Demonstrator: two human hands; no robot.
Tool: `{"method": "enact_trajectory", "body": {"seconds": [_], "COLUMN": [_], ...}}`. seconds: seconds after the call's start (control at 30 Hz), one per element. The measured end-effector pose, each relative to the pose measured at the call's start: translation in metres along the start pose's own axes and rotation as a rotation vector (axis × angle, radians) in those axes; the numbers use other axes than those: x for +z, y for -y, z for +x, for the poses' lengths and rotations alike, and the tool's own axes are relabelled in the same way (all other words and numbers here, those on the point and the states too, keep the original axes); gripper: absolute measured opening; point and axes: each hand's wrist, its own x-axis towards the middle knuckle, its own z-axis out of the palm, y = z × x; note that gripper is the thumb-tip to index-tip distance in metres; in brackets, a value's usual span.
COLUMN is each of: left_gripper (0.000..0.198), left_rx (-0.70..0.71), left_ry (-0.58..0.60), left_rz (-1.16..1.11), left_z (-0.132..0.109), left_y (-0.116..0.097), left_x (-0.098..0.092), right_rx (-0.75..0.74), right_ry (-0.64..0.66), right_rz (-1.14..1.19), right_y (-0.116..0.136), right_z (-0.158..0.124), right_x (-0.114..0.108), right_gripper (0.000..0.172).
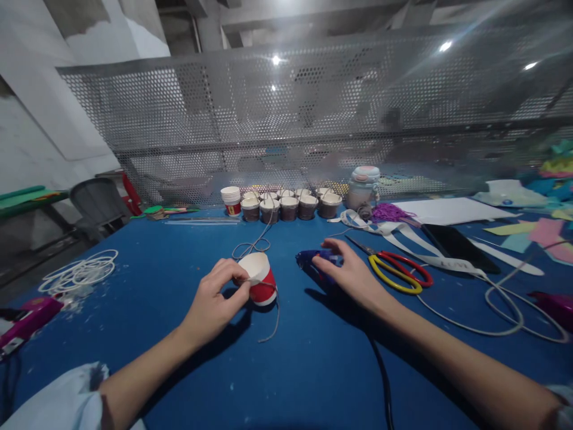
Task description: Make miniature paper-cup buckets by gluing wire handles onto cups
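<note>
A red and white paper cup (pixel 264 288) stands slightly tilted on the blue table. My left hand (pixel 220 294) pinches its left rim, and a grey cord (pixel 276 316) runs round the cup and trails down to the tabletop. To the right of the cup, my right hand (pixel 347 269) has its fingers around a dark blue tool (pixel 316 263), probably a glue gun, with a black cable below it. Red and yellow scissors (pixel 397 270) lie to the right of that hand.
Several wrapped cups (pixel 289 208) and a cup stack (pixel 231 201) line the back. Also there: a jar (pixel 362 188), purple strands (pixel 391 212), a white ribbon (pixel 416 240), a black phone (pixel 461 246). White cord (pixel 83 272) and a magenta tool (pixel 33 319) lie left.
</note>
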Motion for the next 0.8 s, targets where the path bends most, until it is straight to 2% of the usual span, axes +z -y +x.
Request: {"method": "enact_trajectory", "body": {"seconds": [0.07,0.13,0.2,0.27,0.33,0.47,0.8], "left_gripper": [0.012,0.012,0.013,0.012,0.012,0.013,0.014], "left_rx": [0.015,0.020,0.021,0.026,0.034,0.053,0.081], "left_ry": [-0.008,0.001,0.023,0.045,0.062,0.098,0.157], "left_rz": [0.030,0.041,0.039,0.030,0.026,0.024,0.000], "left_z": [0.000,-0.001,-0.002,-0.003,-0.005,-0.006,-0.006], "left_y": [-0.002,-0.004,-0.006,-0.008,-0.010,-0.016,-0.021], "left_x": [0.000,0.000,0.002,0.005,0.007,0.010,0.013], "right_rx": [-0.117,-0.341,-0.560,-0.689,-0.729,-0.741,-0.768], "right_ry": [-0.109,-0.178,-0.117,-0.007,0.056,0.050,0.005], "right_rz": [0.040,0.078,0.102,0.113,0.090,-0.006,-0.074], "right_y": [0.014,0.029,0.041,0.048,0.049,0.046,0.054], "right_z": [-0.006,-0.016,-0.027,-0.036,-0.043,-0.046,-0.046], "right_x": [-0.009,-0.013,-0.010,-0.001,0.010,0.024,0.025], "right_gripper": [0.037,0.025,0.012,0.008,0.007,0.010,0.015]}}
